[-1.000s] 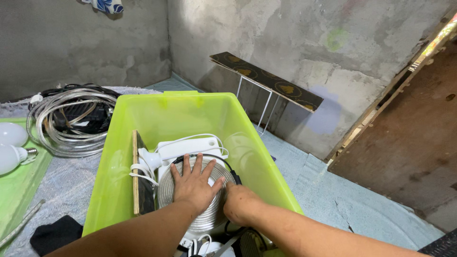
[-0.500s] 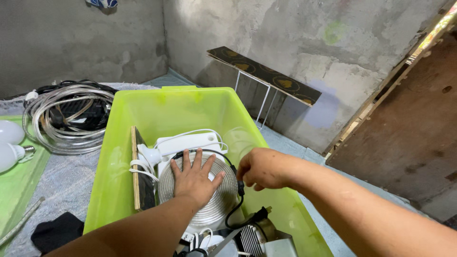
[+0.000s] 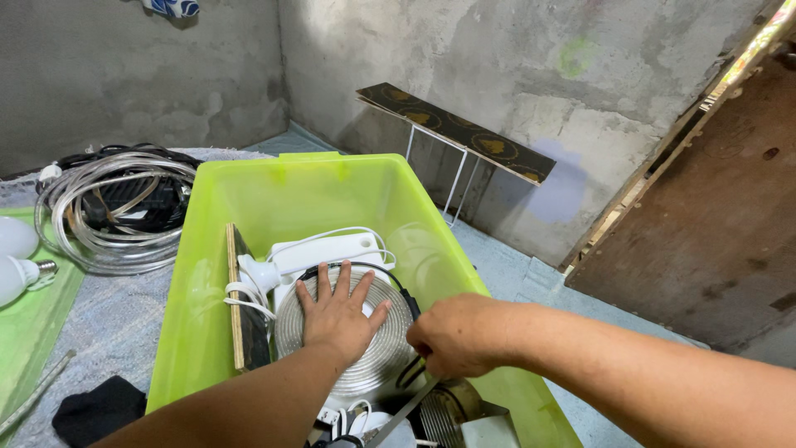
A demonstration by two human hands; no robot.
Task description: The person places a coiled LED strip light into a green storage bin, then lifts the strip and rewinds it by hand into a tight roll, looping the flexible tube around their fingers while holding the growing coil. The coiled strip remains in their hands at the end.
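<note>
Right hand (image 3: pixel 452 336) has dropped toward 5 o'clock, fist clamped on grey strip (image 3: pixel 404 412); left hand (image 3: pixel 338 314) fingers splayed flat on silver coil (image 3: pixel 390 353) in green bin (image 3: pixel 298 195).

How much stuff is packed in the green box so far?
Already in the green box: a flat silver coil, a white power strip with its cord, and a thin board standing on edge. In hand: the left hand presses flat on the coil while the right hand grips a thin strip beside it. Still outside: the clear hose bundle and two bulbs.
</note>
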